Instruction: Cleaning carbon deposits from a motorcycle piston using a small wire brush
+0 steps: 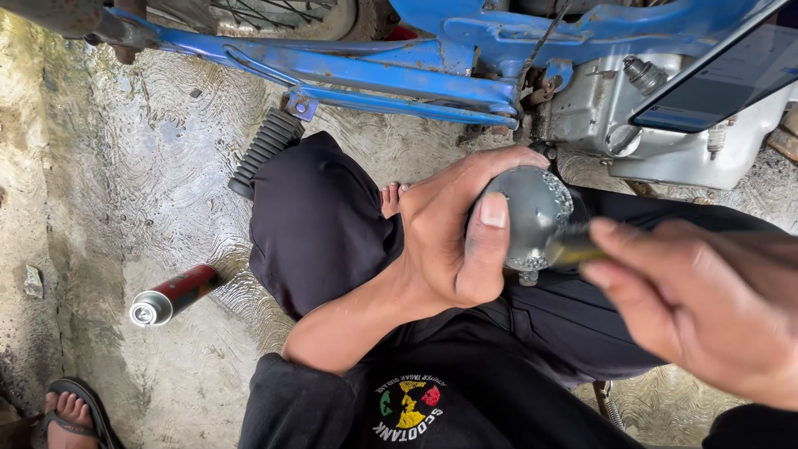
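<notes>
My left hand (449, 241) wrapped tight around a round grey metal part (536, 216), held above my lap beside the blue motorcycle frame (374, 71). Right hand (698, 308) pinches a blurred thin tool (573, 249) against that part. Red spray can (174, 294) lying on concrete floor (125, 166), well apart.

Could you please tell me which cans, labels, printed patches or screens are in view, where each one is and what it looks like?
Spray can: lying on the concrete floor at lower left, a cylinder with a red and black body and silver end.
Screen: upper right, a dark tilted slab with a pale glowing panel, over the engine.
Printed emblem: bottom centre on black clothing, round, in yellow, red, green and white.
</notes>
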